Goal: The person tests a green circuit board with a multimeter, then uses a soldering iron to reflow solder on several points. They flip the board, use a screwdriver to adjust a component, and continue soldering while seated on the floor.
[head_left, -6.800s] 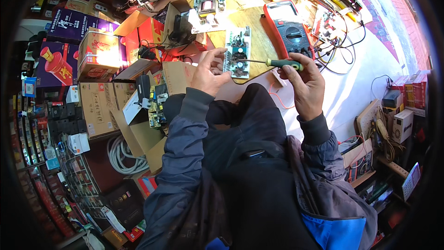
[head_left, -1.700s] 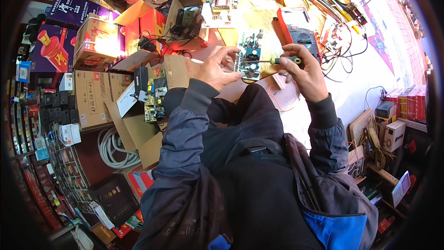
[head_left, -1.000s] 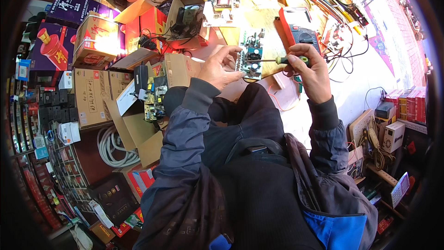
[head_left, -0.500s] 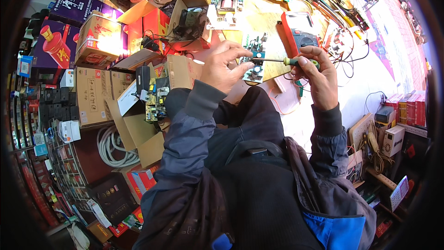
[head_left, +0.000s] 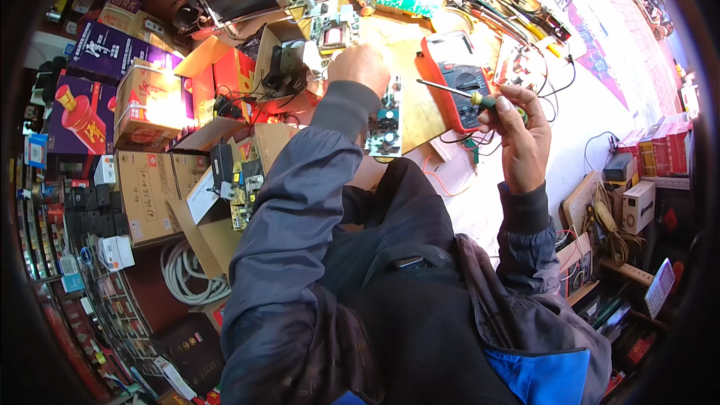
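My right hand (head_left: 523,135) is closed round the green and yellow handle of a screwdriver (head_left: 480,98). The metal shaft points left, held up over the multimeter (head_left: 466,79), a red-edged one with a dark face and dial. My left hand (head_left: 361,69) reaches over the far end of a narrow circuit board (head_left: 385,121). Its back faces me in bright light, so the fingers, and anything in them, are hidden. The board lies at the near left of the wooden surface (head_left: 418,116), with round dark parts on it.
Beyond the left hand stand more circuit boards with transformers (head_left: 335,35). A green board (head_left: 409,0) lies at the back, beside tools and cables (head_left: 525,22). To the left are an open carton with black adapters (head_left: 289,60), stacked boxes (head_left: 146,187) and a coiled white cable (head_left: 187,277).
My left hand has left the near part of the board and reached farther away and slightly left. The screwdriver tip has lifted off the board, its shaft now angled up to the left.
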A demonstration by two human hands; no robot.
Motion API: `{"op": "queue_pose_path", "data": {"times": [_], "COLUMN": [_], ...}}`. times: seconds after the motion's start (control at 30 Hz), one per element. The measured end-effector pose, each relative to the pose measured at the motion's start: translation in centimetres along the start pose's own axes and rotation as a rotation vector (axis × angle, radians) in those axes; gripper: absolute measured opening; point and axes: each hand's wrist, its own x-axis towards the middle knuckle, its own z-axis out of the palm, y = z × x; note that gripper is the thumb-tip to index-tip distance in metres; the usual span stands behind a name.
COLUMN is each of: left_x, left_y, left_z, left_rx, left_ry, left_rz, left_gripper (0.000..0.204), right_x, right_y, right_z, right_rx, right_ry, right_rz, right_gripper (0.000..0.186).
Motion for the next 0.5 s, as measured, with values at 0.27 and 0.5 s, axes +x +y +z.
{"op": "queue_pose_path", "data": {"times": [0.27,0.5], "left_x": [0.0,-7.1], "left_y": [-0.9,-3.8], "left_z": [-0.7,-4.8], "left_rx": [-0.053,-0.793], "left_ry": [-0.019,0.101], "left_rz": [0.038,-0.174], "left_gripper": [0.025,0.024], "right_x": [-0.2,-0.7], "right_y": [-0.2,0.0], "right_z": [-1.1,-0.9], "right_rx": [0.009,0.004], "right_ry": [0.038,0.02], "right_rz": [-0.007,-0.013], "right_gripper": [0.026,0.026]}}
